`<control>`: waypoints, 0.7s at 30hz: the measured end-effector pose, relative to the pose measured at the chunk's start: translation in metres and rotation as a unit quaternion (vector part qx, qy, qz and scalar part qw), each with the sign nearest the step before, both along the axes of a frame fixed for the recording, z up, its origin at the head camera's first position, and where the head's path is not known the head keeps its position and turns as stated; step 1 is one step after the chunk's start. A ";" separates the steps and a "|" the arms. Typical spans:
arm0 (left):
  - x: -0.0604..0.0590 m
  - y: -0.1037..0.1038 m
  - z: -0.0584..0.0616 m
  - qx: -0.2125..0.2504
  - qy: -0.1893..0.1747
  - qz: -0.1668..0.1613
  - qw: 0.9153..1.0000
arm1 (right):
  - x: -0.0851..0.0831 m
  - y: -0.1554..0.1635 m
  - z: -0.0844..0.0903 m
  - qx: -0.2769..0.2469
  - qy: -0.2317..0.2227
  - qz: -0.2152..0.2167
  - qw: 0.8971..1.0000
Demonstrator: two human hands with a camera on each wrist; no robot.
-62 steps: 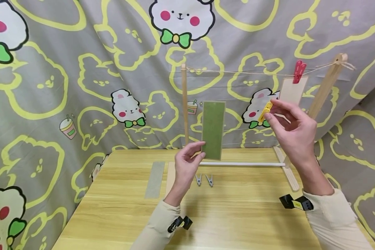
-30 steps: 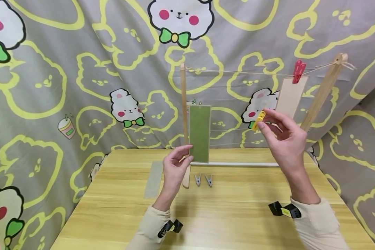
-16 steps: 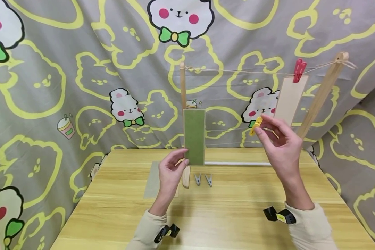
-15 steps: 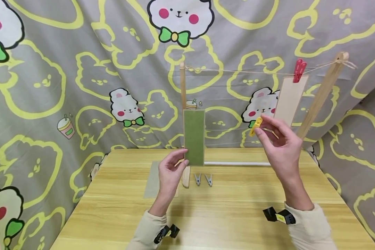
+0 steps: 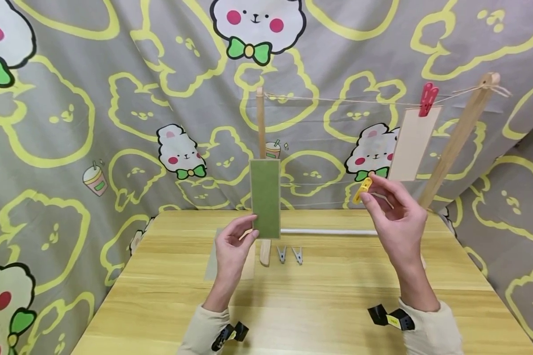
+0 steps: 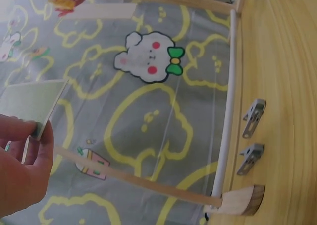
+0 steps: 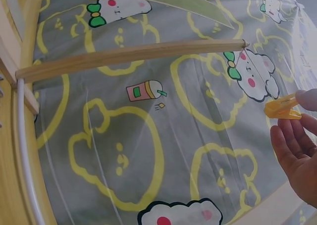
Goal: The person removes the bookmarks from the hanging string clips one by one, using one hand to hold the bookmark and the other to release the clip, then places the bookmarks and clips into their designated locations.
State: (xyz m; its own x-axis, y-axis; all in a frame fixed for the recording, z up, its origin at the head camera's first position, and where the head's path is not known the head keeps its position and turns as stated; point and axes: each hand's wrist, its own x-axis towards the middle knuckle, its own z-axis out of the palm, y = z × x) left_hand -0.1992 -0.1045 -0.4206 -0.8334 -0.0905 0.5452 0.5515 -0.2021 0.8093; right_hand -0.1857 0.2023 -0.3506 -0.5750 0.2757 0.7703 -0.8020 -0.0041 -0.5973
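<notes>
Left hand (image 5: 233, 249): my fingers pinch the green card (image 5: 266, 197) near its lower left corner, card upright above the surface (image 5: 333, 301)
Right hand (image 5: 397, 212): my fingers pinch the yellow peg (image 5: 362, 191), apart from the string (image 5: 346, 100)
String: red peg (image 5: 428, 100) holds the beige card (image 5: 414, 144)
Surface: two grey pegs (image 5: 282, 255)

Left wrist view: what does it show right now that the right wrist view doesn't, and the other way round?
Only the left wrist view shows the left hand and both gray clothespins in full; the right wrist view has at most slivers of them at its edge.

Only the right wrist view shows the left post right up to its top end.

Both share the right hand with the yellow clothespin, the green card, the white rod, part of the table and the patterned curtain.
</notes>
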 end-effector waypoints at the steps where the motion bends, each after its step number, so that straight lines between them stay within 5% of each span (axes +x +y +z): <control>1: 0.000 -0.002 -0.001 0.000 0.000 0.001 1.000 | 0.000 -0.001 -0.002 -0.002 0.001 0.000 1.000; 21: -0.002 -0.031 -0.001 0.003 -0.009 0.025 1.000 | -0.001 -0.019 -0.034 -0.028 -0.005 0.045 0.999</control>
